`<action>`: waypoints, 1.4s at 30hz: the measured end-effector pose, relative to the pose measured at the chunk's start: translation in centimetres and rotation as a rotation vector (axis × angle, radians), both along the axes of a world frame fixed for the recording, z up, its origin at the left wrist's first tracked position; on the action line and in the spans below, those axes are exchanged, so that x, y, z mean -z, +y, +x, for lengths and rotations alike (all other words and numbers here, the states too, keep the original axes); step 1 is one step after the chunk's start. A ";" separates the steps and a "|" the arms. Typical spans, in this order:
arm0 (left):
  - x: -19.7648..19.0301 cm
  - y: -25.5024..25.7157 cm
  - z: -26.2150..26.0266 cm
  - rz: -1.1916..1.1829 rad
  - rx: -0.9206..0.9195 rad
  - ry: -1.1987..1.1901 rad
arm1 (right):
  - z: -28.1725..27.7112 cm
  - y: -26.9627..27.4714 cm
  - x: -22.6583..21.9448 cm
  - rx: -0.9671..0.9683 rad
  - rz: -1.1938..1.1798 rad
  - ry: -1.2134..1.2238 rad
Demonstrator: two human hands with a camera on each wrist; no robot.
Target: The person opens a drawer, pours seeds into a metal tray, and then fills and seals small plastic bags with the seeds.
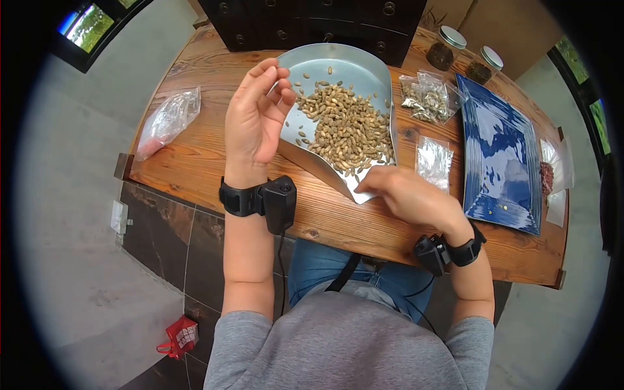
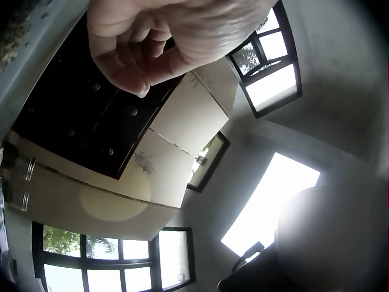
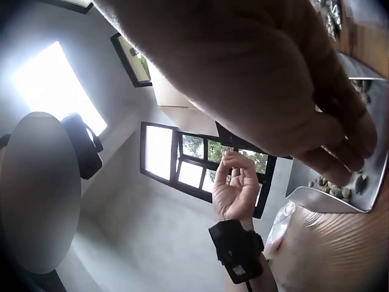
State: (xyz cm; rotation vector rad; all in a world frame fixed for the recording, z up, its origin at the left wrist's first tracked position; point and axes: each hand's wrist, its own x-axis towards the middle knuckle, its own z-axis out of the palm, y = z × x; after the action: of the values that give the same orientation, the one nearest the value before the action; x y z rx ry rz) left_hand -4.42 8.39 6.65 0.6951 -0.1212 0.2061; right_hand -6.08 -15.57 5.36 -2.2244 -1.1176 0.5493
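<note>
A dustpan-shaped metal tray (image 1: 305,64) holds a heap of small oval brown pods (image 1: 344,123), with loose ones around it. My left hand (image 1: 257,117) is raised over the tray's left side, fingers curled inward. In the left wrist view the left hand's thumb and finger tips (image 2: 141,91) meet; whether a small pod lies between them I cannot tell. My right hand (image 1: 416,195) is at the tray's narrow front lip. In the right wrist view, the right hand's extended fingers (image 3: 331,164) reach inside the tray, tips right at a few pods (image 3: 331,188).
Right of the tray lie small plastic bags (image 1: 429,97), a flat clear bag (image 1: 433,159) and a blue rectangular plate (image 1: 497,162). Two lidded jars (image 1: 447,49) stand behind, near a dark drawer cabinet (image 1: 305,26). A plastic bag (image 1: 170,120) lies at the left of the wooden table (image 1: 195,156).
</note>
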 end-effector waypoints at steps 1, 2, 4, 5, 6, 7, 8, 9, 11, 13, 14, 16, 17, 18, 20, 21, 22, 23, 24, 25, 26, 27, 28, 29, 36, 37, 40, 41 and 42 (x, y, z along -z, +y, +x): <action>0.2 -0.1 0.2 -0.136 0.011 -0.009 | -0.2 0.3 0.5 -0.018 0.038 -0.057; 0.5 -0.2 0.5 -0.138 0.012 -0.006 | -0.1 0.5 1.0 -0.017 0.037 -0.054; 1.2 -0.2 1.1 -0.373 0.088 0.003 | 0.4 0.9 1.5 0.072 0.151 -0.248; 1.5 -0.2 1.6 -0.378 0.089 0.006 | 0.7 0.7 1.1 0.138 0.121 -0.239; 1.9 -0.2 2.2 -0.448 0.135 0.021 | 0.8 0.4 0.4 0.139 0.114 -0.237; 2.1 -0.2 2.8 -0.519 0.180 0.036 | 0.9 -0.1 -0.4 0.208 0.155 -0.201; 2.3 -0.2 3.3 -0.527 0.179 0.038 | 1.2 -0.5 -1.0 0.277 0.196 -0.167; 2.4 -0.2 3.9 -0.549 0.183 0.039 | 1.3 -1.1 -1.6 0.276 0.188 -0.167; 2.5 -0.4 4.4 -0.583 0.190 0.043 | 1.3 -2.6 -2.4 0.485 0.113 -0.233; 2.8 -0.3 4.3 -0.530 0.182 0.037 | 1.4 -4.1 -2.2 0.548 0.034 -0.273; 2.9 -0.3 4.2 -0.543 0.187 0.039 | 1.4 -4.7 -2.2 0.608 -0.032 -0.315; 3.1 -0.6 3.8 -0.467 0.172 0.060 | 1.2 -5.5 -2.1 0.663 -0.083 -0.254; 3.2 -0.7 3.7 -0.473 0.184 0.059 | 1.1 -5.9 -2.0 0.598 -0.168 -0.243; 3.3 -0.7 3.6 -0.483 0.191 0.058 | 0.9 -6.2 -2.0 0.533 -0.250 -0.230; 3.3 -0.7 3.5 -0.452 0.186 0.044 | 0.4 -6.1 -2.2 0.545 -0.281 -0.163; 3.3 -0.8 3.5 -0.439 0.174 0.047 | 0.2 -6.0 -1.9 0.530 -0.329 -0.205; 3.3 -1.0 3.4 -0.438 0.174 0.050 | 0.1 -5.9 -1.6 0.512 -0.374 -0.244; 3.2 -1.1 3.3 -0.429 0.176 0.064 | 0.3 -5.7 -1.3 0.515 -0.404 -0.242; 3.1 -1.2 3.3 -0.418 0.177 0.077 | 0.5 -5.7 -1.1 0.512 -0.397 -0.238; 3.1 -1.2 3.3 -0.410 0.172 0.079 | 0.7 -5.8 -0.8 0.502 -0.425 -0.236; 3.1 -1.3 3.3 -0.394 0.166 0.081 | 0.9 -5.9 -0.6 0.490 -0.452 -0.235; 3.1 -1.3 3.3 -0.378 0.159 0.081 | 1.1 -6.0 -0.5 0.484 -0.444 -0.233; 3.1 -1.4 3.2 -0.372 0.152 0.082 | 1.3 -6.1 -0.4 0.488 -0.433 -0.200; 3.1 -1.5 3.1 -0.359 0.156 0.086 | 1.4 -6.2 -0.4 0.494 -0.422 -0.167; 2.7 -2.5 2.7 -0.289 0.162 0.106 | 1.4 -7.4 -2.0 0.567 -0.187 -0.153; 2.6 -2.7 2.6 -0.274 0.157 0.109 | 1.3 -7.4 -2.2 0.596 -0.102 -0.161; 2.5 -3.4 2.3 -0.190 0.193 0.105 | 1.3 -8.0 -2.9 0.664 -0.016 -0.089; 2.4 -3.7 2.2 -0.189 0.194 0.100 | 1.5 -8.2 -2.8 0.675 0.056 -0.080; 2.4 -4.0 2.1 -0.065 0.254 0.092 | 1.5 -8.2 -2.8 0.672 0.060 -0.085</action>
State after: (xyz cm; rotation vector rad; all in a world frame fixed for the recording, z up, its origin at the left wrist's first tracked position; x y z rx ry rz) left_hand -2.36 4.41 4.22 0.6164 -0.1136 -0.0653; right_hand -4.55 -23.76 8.19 -2.3953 -0.3582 0.1322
